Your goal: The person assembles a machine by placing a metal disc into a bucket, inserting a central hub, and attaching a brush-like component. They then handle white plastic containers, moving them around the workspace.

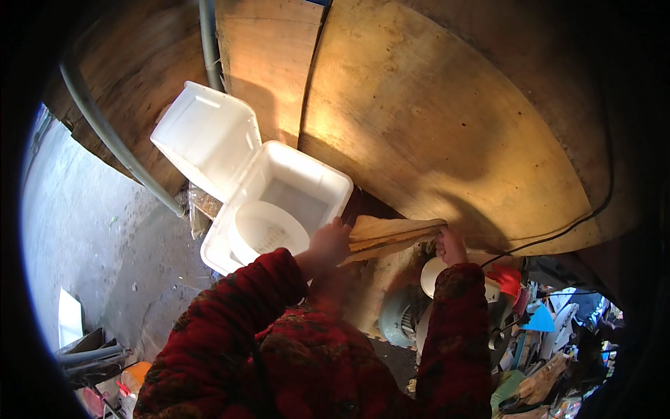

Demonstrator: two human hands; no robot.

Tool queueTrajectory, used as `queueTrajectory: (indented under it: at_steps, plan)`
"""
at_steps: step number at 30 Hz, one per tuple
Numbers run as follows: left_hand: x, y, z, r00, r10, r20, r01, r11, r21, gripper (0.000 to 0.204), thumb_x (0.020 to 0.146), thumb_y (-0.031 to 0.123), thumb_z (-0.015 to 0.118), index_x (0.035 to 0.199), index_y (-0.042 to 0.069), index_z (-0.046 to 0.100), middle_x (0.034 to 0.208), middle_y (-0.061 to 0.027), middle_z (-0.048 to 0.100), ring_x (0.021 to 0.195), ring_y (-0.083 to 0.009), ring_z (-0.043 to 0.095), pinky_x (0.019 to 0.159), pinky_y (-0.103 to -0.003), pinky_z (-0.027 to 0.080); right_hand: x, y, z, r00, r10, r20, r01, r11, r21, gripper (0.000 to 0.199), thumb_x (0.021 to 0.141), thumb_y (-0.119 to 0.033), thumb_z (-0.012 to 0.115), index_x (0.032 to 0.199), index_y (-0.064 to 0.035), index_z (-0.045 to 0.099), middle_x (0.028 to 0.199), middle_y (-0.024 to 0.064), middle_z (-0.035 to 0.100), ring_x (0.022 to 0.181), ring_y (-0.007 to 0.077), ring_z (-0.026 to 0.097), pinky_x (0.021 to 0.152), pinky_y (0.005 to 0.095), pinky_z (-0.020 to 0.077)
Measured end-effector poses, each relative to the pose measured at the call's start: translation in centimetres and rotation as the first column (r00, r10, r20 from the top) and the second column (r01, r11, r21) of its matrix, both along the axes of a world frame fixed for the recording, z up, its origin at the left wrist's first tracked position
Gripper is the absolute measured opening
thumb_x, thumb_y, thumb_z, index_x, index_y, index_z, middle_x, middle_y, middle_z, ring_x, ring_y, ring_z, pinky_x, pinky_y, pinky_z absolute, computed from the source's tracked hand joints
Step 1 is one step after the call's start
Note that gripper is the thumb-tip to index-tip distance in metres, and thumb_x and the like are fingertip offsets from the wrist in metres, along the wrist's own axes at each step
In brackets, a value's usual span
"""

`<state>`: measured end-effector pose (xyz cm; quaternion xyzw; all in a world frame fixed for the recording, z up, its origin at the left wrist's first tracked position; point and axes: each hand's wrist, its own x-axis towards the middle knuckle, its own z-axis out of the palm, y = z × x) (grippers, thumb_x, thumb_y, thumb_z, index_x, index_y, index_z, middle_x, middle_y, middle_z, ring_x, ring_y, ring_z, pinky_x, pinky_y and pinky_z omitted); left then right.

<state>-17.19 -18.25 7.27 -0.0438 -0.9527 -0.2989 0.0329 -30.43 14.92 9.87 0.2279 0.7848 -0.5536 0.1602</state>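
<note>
My left hand [328, 244] and my right hand [451, 246] each grip an end of a thin, flat piece of plywood [389, 234], held level in front of me. Both arms wear red patterned sleeves. Just left of my left hand stands an open white plastic box [307, 167] with its hinged lid [206, 136] tipped back. A round white bowl or lid [265, 230] lies inside the box.
Large plywood sheets [447, 119] lean ahead, filling the upper view. A grey pipe [105, 129] runs diagonally at the left over a concrete floor [84, 237]. A grey motor-like machine [405, 314] sits below my hands. Mixed clutter and a blue piece [541, 321] lie at lower right.
</note>
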Motion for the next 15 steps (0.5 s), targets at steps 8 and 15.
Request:
queueTrajectory:
  at_steps: [8, 15]
  plan:
    - [-0.3, 3.7, -6.0, 0.891, 0.188, 0.414, -0.361, 0.845, 0.394, 0.024, 0.081, 0.015, 0.053, 0.102, 0.005, 0.051, 0.099, -0.0185, 0.057, 0.073, -0.0326, 0.063, 0.062, -0.044, 0.052, 0.6, -1.2, -0.1, 0.993, 0.087, -0.073, -0.098, 0.982, -0.16, 0.031, 0.089, -0.038, 0.045, 0.1, -0.01, 0.054, 0.082, 0.0103, 0.065, 0.038, 0.0062, 0.028, 0.034, 0.0237, 0.0236]
    - [-7.2, 9.5, -6.1, 0.795, 0.343, 0.501, -0.267, -0.543, 0.796, 0.015, 0.088, 0.006, 0.044, 0.102, 0.005, 0.049, 0.08, -0.0074, 0.059, 0.072, -0.0181, 0.06, 0.056, -0.032, 0.048, -2.2, 2.8, -2.3, 0.86, 0.506, -0.065, -0.461, 0.826, 0.323, 0.045, 0.089, -0.046, 0.046, 0.109, -0.0061, 0.053, 0.09, 0.0116, 0.066, 0.04, 0.0071, 0.032, 0.036, 0.0263, 0.0262]
